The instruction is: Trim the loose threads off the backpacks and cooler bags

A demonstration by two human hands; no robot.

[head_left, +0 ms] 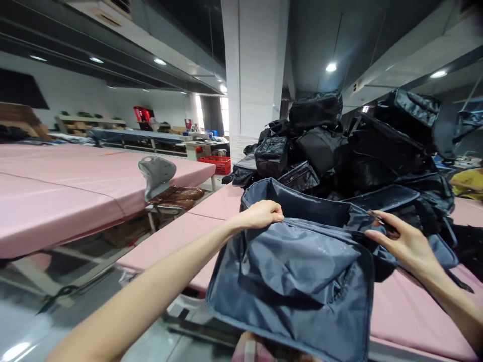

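A grey-blue fabric bag (302, 271) lies open in front of me, hanging over the near edge of a pink table (407, 311). My left hand (260, 213) is closed in a fist on the bag's upper left rim. My right hand (403, 241) pinches the bag's right rim, thumb and fingers pressed on the fabric near a dark zipper part. The bag's lining shows, creased and folded inward.
A tall heap of black bags (350, 146) fills the table just behind the grey-blue bag. Long pink tables (75, 186) stretch to the left, with a chair (158, 181) between them. A red crate (215, 163) and a white pillar (254, 75) stand farther back.
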